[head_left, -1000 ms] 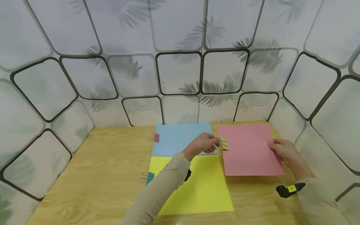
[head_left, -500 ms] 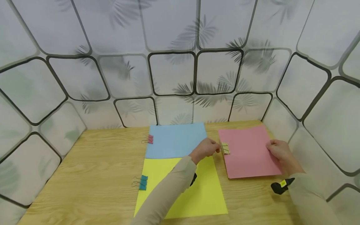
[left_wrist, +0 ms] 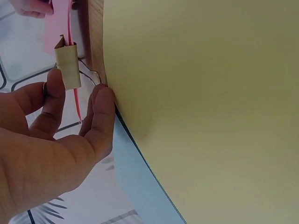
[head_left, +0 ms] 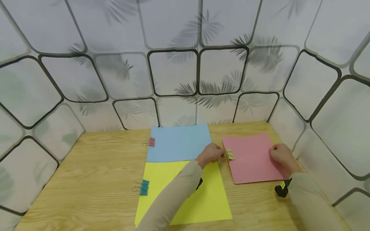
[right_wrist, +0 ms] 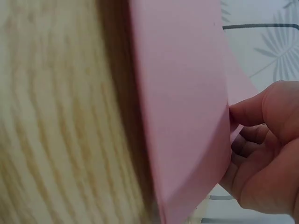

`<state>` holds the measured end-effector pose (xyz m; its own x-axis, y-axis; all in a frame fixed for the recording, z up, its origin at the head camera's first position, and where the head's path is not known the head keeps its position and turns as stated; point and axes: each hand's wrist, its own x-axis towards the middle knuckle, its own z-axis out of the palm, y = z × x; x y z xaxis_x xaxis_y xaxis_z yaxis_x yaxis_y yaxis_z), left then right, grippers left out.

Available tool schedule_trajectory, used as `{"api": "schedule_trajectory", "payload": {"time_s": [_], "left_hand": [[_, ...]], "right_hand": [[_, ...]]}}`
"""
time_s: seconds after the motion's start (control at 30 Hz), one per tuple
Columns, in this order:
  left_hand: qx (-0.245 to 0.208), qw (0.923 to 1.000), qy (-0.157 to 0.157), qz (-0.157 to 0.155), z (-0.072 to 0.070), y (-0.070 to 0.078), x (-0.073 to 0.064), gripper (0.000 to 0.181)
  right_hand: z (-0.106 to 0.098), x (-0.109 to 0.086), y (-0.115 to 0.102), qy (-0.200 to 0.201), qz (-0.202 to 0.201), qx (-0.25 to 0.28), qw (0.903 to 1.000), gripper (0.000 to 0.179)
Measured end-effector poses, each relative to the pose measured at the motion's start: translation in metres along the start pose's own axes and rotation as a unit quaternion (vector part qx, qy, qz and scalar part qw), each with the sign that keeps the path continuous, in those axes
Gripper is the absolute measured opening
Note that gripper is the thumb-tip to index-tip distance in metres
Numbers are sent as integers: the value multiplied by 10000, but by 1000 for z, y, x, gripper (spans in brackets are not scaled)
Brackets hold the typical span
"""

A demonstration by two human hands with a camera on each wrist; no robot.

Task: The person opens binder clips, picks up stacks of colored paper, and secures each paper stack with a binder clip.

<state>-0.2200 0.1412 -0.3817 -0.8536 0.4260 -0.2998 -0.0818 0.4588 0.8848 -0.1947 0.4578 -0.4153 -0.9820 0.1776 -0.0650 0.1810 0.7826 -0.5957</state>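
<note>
A stack of pink paper is at the right of the table, with a yellow binder clip on its left edge. My left hand is at that clip; in the left wrist view its fingertips touch the wire handles on either side of the clip body. On the opposite edge, my right hand pinches the paper between thumb and fingers. The right wrist view shows the pink sheets tilted and slightly bent near that grip, with part of the fingers hidden behind them.
Left of the pink stack lie blue paper with a pink binder clip and, nearer, yellow paper with a teal binder clip. They lie on a wooden table. Patterned curtain walls enclose its back and sides.
The pink stack has come down closer to the table, with both hands keeping their places on it. The head view has shifted, so the blue and yellow papers appear further left.
</note>
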Motion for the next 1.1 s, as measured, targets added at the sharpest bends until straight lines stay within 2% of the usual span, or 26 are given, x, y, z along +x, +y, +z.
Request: {"api": "schedule_trajectory", "payload": {"time_s": [0.13, 0.3, 0.47, 0.57, 0.7, 0.9, 1.1], "left_hand": [[-24, 10000, 17, -82, 2, 0, 0, 30], [64, 9999, 93, -104, 2, -1, 2, 30], [156, 9997, 106, -121, 1, -5, 0, 30], [217, 9997, 62, -105, -2, -6, -2, 33], [362, 9993, 59, -9, -12, -7, -4, 41], [401, 9992, 66, 13, -31, -9, -2, 51], [549, 9981, 257, 75, -55, -11, -2, 52]], "right_hand": [[3, -3, -2, -8, -56, -193, 9998, 24], [6, -7, -9, -184, 139, -447, 9987, 22], [13, -8, -13, -305, 397, -422, 9979, 13], [17, -5, -15, -371, 454, -411, 9974, 16], [17, 1, -21, -472, 461, -457, 9968, 29], [5, 7, -26, -655, 212, -507, 9963, 55], [-8, 10, -18, -808, 197, -542, 9951, 59]]}}
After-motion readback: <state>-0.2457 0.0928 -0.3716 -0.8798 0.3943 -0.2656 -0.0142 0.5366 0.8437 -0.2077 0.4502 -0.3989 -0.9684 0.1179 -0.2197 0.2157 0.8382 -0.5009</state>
